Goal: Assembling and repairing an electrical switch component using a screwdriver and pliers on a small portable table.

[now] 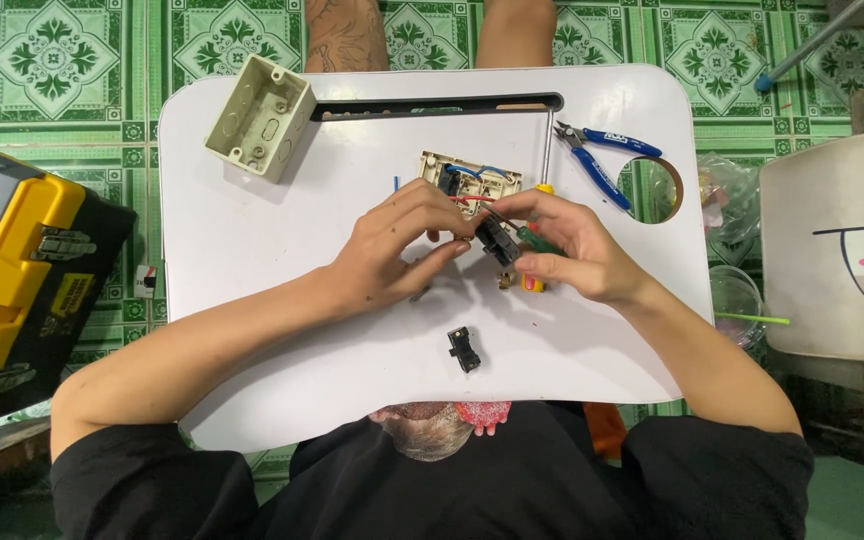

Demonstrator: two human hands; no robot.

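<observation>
- Both my hands met at the middle of the frame over the white tabletop (252, 240), and the small black switch module (498, 243) sat right between them.
- My right hand (577, 250) pinched the module from the right side, with a green-handled screwdriver (537, 240) tucked in the same fingers.
- My left hand (392, 250) came in from the left, fingers (447, 250) curled and pressed on the module's left edge, about as near to it as the right.
- Red and blue wires ran from it up to the beige socket plate (470, 180) just above.
- The beige wall box (260, 117) at the upper left lay open and looked empty.
- A spare black module (464, 349) lay alone lower down, and blue pliers (607, 155) upper right.
</observation>
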